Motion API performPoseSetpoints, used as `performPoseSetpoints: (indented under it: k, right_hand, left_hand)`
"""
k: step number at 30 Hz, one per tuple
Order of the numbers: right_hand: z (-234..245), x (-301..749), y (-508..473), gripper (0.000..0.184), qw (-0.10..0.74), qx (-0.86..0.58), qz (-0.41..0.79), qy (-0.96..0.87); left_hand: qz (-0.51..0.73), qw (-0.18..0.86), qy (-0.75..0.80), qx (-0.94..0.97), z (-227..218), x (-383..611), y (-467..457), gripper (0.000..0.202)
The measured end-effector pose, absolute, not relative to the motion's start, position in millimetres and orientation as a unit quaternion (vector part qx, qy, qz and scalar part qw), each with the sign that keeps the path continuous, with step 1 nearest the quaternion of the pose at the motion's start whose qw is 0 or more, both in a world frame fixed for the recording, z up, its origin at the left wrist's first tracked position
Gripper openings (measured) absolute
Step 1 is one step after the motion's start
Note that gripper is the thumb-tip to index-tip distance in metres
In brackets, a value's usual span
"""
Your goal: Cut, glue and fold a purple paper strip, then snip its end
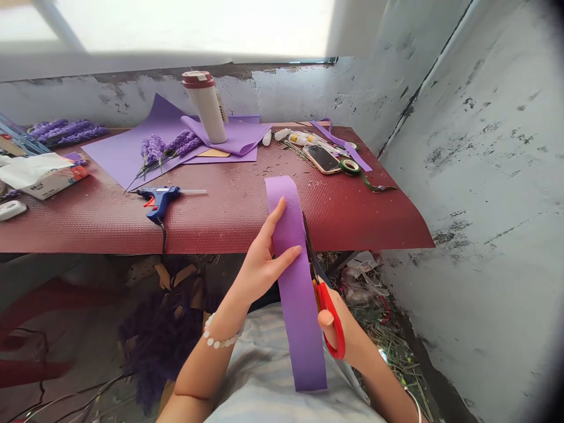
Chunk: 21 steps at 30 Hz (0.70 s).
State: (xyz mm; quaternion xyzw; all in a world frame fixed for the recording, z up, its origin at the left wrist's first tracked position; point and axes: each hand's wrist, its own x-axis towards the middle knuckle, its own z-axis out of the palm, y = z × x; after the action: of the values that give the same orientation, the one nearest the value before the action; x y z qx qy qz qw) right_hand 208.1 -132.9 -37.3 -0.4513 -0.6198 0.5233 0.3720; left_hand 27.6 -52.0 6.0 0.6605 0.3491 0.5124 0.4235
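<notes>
Left hand (261,267) grasps the purple strip (296,294), held upright before the body; right hand (346,335) clenches red scissors (329,317) at its edge. Tissue box (55,181) with tissues (30,169) stands at 10 o'clock on the surface (247,223).

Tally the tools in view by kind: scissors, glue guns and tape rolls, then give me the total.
Red-handled scissors: 1
Hot glue gun: 1
Roll of green tape: 1
Total: 3
</notes>
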Motion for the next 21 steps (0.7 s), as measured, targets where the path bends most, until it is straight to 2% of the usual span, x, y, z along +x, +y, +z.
performPoseSetpoints:
  k: [6, 13, 21]
  right_hand:
    - [-42.8, 206.1, -128.9, 0.085, 0.374, -0.435, 0.568, -0.591]
    - [-35.3, 201.0, -134.4, 0.072, 0.394, -0.457, 0.571, -0.557]
    - [-36.6, 198.5, -136.1, 0.076, 0.393, -0.474, 0.564, -0.55]
  left_hand:
    - [0.517, 0.403, 0.35, 0.669, 6.9, 28.0, -56.8, 0.08]
    - [0.517, 0.405, 0.356, 0.665, 5.3, 29.4, -57.2, 0.08]
    - [0.516, 0.418, 0.359, 0.656, 5.1, 29.8, -58.6, 0.08]
